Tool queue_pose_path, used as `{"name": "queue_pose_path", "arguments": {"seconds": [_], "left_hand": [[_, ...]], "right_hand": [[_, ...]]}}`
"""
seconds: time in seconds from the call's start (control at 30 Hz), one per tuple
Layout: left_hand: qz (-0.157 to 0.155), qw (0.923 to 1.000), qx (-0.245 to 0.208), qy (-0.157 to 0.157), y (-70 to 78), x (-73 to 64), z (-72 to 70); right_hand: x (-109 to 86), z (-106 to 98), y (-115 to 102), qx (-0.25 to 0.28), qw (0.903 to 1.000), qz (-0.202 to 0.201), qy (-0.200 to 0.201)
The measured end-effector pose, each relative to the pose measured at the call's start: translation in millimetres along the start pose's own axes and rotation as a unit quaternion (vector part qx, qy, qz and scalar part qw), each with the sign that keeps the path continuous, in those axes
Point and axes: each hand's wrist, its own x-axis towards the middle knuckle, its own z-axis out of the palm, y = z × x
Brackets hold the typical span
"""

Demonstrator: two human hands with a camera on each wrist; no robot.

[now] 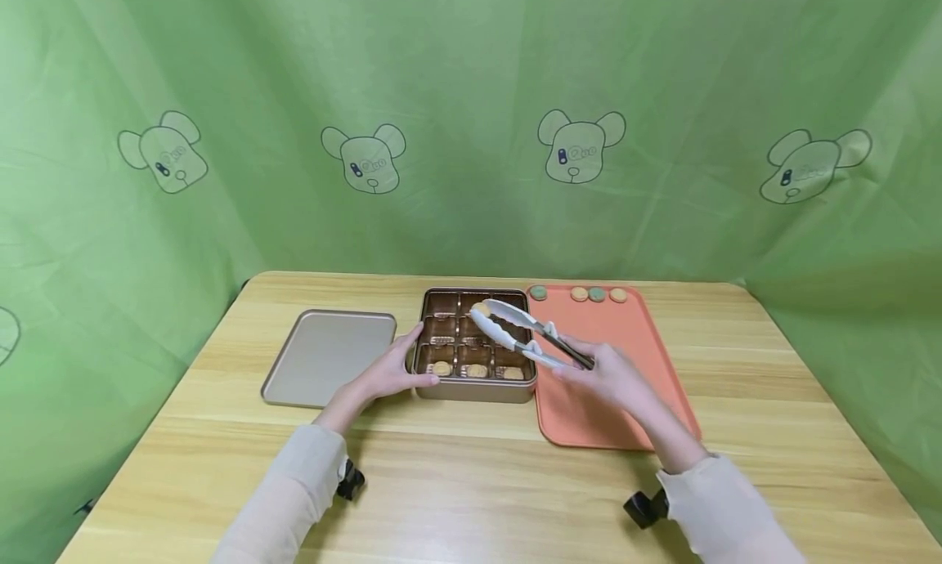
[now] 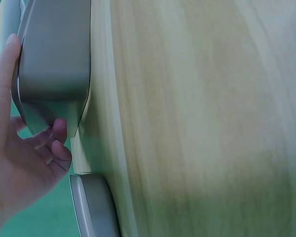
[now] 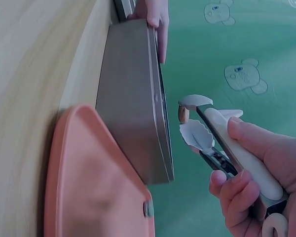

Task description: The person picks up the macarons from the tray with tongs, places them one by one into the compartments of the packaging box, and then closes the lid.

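Observation:
My right hand [image 1: 599, 372] grips white-tipped tongs [image 3: 237, 158] around their handle. Between the tong tips is a small tan round cookie [image 1: 482, 309], held over the middle of a brown tin [image 1: 474, 391]. Divided into several compartments, the tin has a tan cookie [image 1: 441, 369], a second cookie [image 1: 477, 370] and a third cookie [image 1: 513, 373] in its front row. My left hand [image 1: 393, 369] holds the tin at its front left corner, thumb along the front rim and fingers at the left side. Some rear compartments are hidden behind the tongs.
A flat tin lid [image 1: 331, 355] lies left of the tin on the wooden table [image 1: 456, 482]. Right of the tin, an orange tray [image 1: 589, 421] carries a green cookie [image 1: 539, 293] and several more along its far edge. Green curtain [image 1: 471, 237] surrounds the table's back and sides.

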Motion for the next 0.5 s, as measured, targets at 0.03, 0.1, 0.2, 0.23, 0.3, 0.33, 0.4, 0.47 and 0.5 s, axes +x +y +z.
{"name": "queue_pose_path", "arguments": {"seconds": [0.03, 0.1, 0.2, 0.23, 0.3, 0.33, 0.4, 0.47, 0.5], "left_hand": [[-0.001, 1.0, 0.0, 0.0, 0.0, 0.0, -0.3], [-0.002, 1.0, -0.001, 0.001, 0.0, -0.2, -0.7], [0.0, 1.0, 0.0, 0.002, -0.1, -0.6, -1.2], [0.001, 1.0, 0.001, 0.002, 0.1, -0.8, -1.3], [0.004, 1.0, 0.002, 0.002, 0.4, -1.0, -1.3], [0.006, 1.0, 0.003, 0.002, 0.7, -1.1, -1.3], [0.007, 1.0, 0.005, 0.001, 1.4, -1.0, -1.1], [0.007, 1.0, 0.005, 0.001, 2.0, -1.1, -0.9], [0.007, 1.0, 0.004, 0.0, 2.2, -1.2, -0.9]], "right_hand": [[1.2, 2.3, -2.2, 0.004, 1.0, 0.0, -0.005], [3.6, 7.1, -5.5, 0.002, 0.9999, -0.004, -0.013], [7.4, 14.3, -8.9, -0.002, 0.9997, -0.011, -0.02], [8.5, 16.5, -10.0, -0.002, 0.9997, -0.013, -0.022], [10.8, 20.4, -11.5, -0.001, 0.9995, -0.019, -0.023], [12.0, 22.2, -12.3, 0.002, 0.9995, -0.021, -0.023], [13.8, 25.0, -14.0, 0.005, 0.9994, -0.024, -0.023], [15.6, 27.2, -14.9, 0.009, 0.9993, -0.024, -0.025], [16.4, 28.2, -15.3, 0.008, 0.9993, -0.023, -0.027]]}}
